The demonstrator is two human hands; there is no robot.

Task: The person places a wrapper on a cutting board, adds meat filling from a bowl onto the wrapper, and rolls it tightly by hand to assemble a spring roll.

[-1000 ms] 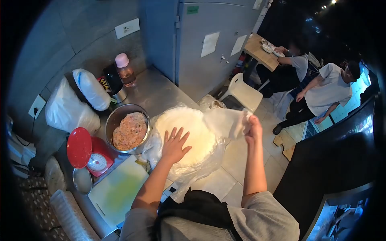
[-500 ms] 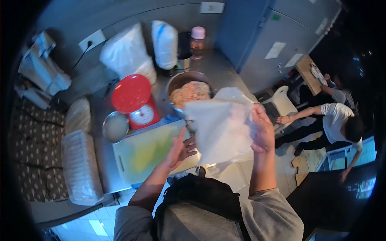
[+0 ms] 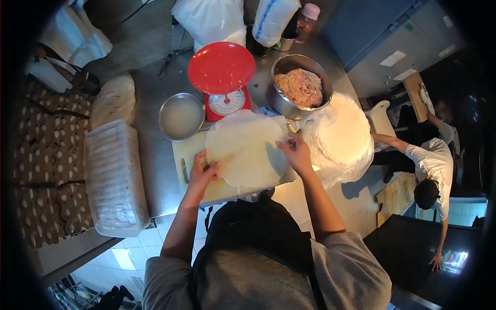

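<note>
A thin, round, pale wrapper sheet (image 3: 245,147) is spread over the pale cutting board (image 3: 199,146). My left hand (image 3: 202,173) pinches its left edge, with the fingertips at the rim. On the opposite side, my right hand (image 3: 297,153) has its thumb and fingers closed at the wrapper's right edge. Just beyond that hand is a stack of round white wrappers (image 3: 343,129) in clear plastic. A steel pot (image 3: 297,109) behind the board holds an orange-pink minced mixture (image 3: 299,88).
Behind the board stand a red dial scale (image 3: 222,70) and a metal bowl (image 3: 181,117) of cloudy liquid. A clear plastic container (image 3: 116,178) lies left, beside egg trays (image 3: 49,165). White bags (image 3: 212,20) stand at the back. Another person (image 3: 431,168) leans at right.
The wrapper sheet, raised in my right hand before, has come down onto the board. My left hand, previously open, now pinches its edge. The view has tilted downward.
</note>
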